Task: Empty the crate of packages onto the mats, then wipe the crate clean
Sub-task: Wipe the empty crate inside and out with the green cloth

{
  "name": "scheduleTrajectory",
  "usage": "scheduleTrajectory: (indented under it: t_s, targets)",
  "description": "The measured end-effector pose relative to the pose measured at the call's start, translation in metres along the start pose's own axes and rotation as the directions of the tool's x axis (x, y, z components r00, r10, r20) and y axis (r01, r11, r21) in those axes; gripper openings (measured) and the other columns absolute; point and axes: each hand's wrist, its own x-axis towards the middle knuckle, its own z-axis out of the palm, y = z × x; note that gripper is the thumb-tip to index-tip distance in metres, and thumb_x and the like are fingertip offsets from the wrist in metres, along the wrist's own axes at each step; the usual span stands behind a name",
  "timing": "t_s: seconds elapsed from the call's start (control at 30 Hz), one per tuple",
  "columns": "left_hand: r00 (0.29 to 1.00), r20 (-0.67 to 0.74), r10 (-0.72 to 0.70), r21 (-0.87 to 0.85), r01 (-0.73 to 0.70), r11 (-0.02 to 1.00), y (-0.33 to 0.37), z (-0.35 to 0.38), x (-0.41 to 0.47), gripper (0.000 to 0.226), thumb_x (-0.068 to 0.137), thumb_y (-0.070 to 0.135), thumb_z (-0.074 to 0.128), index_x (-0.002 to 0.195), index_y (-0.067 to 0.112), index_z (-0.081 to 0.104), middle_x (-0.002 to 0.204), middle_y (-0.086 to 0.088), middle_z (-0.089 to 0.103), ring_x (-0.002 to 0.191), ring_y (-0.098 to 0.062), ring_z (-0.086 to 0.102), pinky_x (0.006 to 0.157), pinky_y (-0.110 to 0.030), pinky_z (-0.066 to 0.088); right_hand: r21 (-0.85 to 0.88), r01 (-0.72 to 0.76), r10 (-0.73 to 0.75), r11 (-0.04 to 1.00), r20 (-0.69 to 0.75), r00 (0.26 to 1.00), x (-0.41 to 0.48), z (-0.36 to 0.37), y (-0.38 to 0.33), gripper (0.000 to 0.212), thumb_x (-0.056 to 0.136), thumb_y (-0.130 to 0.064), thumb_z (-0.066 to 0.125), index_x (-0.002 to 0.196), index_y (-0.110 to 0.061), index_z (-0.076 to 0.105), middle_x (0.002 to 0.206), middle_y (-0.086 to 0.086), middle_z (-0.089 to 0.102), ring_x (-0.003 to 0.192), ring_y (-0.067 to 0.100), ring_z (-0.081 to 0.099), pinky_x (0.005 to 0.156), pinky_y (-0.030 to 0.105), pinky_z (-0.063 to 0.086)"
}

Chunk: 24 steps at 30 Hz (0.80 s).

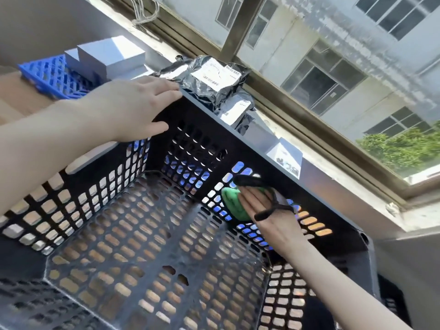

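Black perforated plastic crate [197, 120] sits on the brown wooden counter [19, 96], its far wall close to the counter's window-side edge. Nothing inside it but the cloth and a hand. Counter and blue show through the holes.

Green folded cleaning cloth [232, 201] is inside the crate, flat against the inner face of the far wall, right of centre, just above the crate floor.

Right hand [264, 210] presses the cloth onto that wall with straight, flat fingers, not curled round it. A black strap [276, 206] runs across this hand and over the thumb.

Left hand [126, 106] holds the crate's far-left corner, fingers laid over the top of the rim, thumb down on the inner side, so the rim is clamped between them.

Dark grey plastic mailer packages with white labels [214, 84] lie heaped just beyond the far rim, touching it or nearly; can't tell which. A small white printed box [285, 156] is beside the far wall further right.

Blue plastic grid mat [52, 75] is at the counter's far-left area, carrying pale grey rectangular boxes [112, 55] stacked on it.

Metal-framed window [309, 67] runs along behind the packages.
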Motion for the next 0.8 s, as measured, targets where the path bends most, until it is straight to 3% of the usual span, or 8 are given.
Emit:
scheduleTrajectory:
  t_s: [0.13,0.2,0.27,0.37,0.47,0.57,0.67,0.8]
  targets:
    - [1.0,0.003,-0.011,-0.012,0.011,1.0,-0.002,0.002,0.001,0.07,0.094,0.045,0.046,0.154,0.024,0.018,0.16,0.007,0.017,0.146,-0.018,0.021,0.105,-0.049,0.043,0.092,-0.038,0.021,0.995,0.181,0.983,-0.004,0.055,-0.013,0.043,0.098,-0.016,0.038,0.14,-0.011,0.046,0.134,0.005,0.056,0.124,0.018,0.053,0.109,0.028,0.038]
    - [1.0,0.016,-0.018,-0.016,0.018,1.0,-0.002,0.004,0.0,0.07,0.094,0.045,0.045,0.154,0.025,0.016,0.161,0.008,0.015,0.146,-0.017,0.019,0.105,-0.05,0.043,0.098,-0.007,-0.023,0.995,0.302,0.953,-0.005,0.078,-0.021,0.056,0.093,-0.02,0.036,0.147,-0.031,0.032,0.118,0.012,0.065,0.11,0.029,0.062,0.093,0.037,0.051]
    - [0.999,0.026,-0.022,-0.011,0.023,1.0,-0.002,0.005,0.001,0.069,0.095,0.044,0.045,0.154,0.025,0.016,0.161,0.008,0.014,0.147,-0.017,0.018,0.105,-0.05,0.043,0.132,-0.023,-0.016,0.991,0.288,0.957,-0.009,0.095,-0.026,0.053,0.093,-0.019,0.033,0.146,-0.026,0.036,0.109,0.017,0.068,0.102,0.033,0.066,0.081,0.039,0.056]
    - [0.999,0.021,-0.031,-0.005,0.031,1.0,-0.002,0.002,0.002,0.067,0.095,0.042,0.046,0.153,0.024,0.018,0.16,0.008,0.016,0.146,-0.018,0.019,0.103,-0.05,0.045,0.029,0.004,-0.01,1.0,0.205,0.979,-0.006,0.094,-0.027,0.046,0.101,-0.019,0.025,0.129,-0.007,0.059,0.119,0.016,0.066,0.11,0.028,0.063,0.085,0.032,0.055]
    - [0.999,0.02,-0.038,-0.018,0.038,0.999,-0.002,0.002,0.0,0.067,0.094,0.043,0.046,0.153,0.025,0.019,0.16,0.008,0.017,0.146,-0.017,0.019,0.102,-0.051,0.045,0.042,0.039,-0.043,0.998,0.105,0.994,-0.003,0.06,-0.02,0.046,0.103,-0.017,0.02,0.144,-0.026,0.037,0.13,0.018,0.058,0.124,0.031,0.051,0.099,0.036,0.048]
    - [0.999,0.031,-0.042,-0.028,0.042,0.999,-0.001,0.002,-0.001,0.069,0.094,0.044,0.046,0.154,0.025,0.018,0.16,0.008,0.016,0.146,-0.017,0.017,0.105,-0.051,0.042,-0.101,0.059,-0.061,0.993,-0.024,0.998,-0.005,0.014,-0.007,0.052,0.105,-0.014,0.001,0.149,-0.015,0.029,0.151,0.01,0.038,0.135,0.029,0.042,0.113,0.039,0.03]
    - [0.999,0.038,-0.038,-0.02,0.039,0.999,-0.002,0.001,-0.001,0.07,0.095,0.045,0.046,0.155,0.025,0.016,0.161,0.008,0.014,0.147,-0.017,0.015,0.109,-0.048,0.039,-0.236,0.035,-0.063,0.971,-0.111,0.992,-0.013,-0.026,0.014,0.057,0.096,0.006,0.008,0.146,-0.003,0.034,0.154,0.008,0.032,0.139,0.027,0.035,0.114,0.044,0.03]
    - [0.999,0.045,-0.032,-0.023,0.033,0.999,-0.001,0.0,-0.001,0.071,0.094,0.045,0.045,0.155,0.024,0.015,0.162,0.007,0.014,0.147,-0.018,0.016,0.112,-0.046,0.037,-0.314,0.013,-0.089,0.949,-0.228,0.97,-0.022,-0.041,0.018,0.056,0.092,0.009,0.029,0.146,-0.005,0.035,0.155,0.007,0.03,0.141,0.025,0.03,0.116,0.045,0.024]
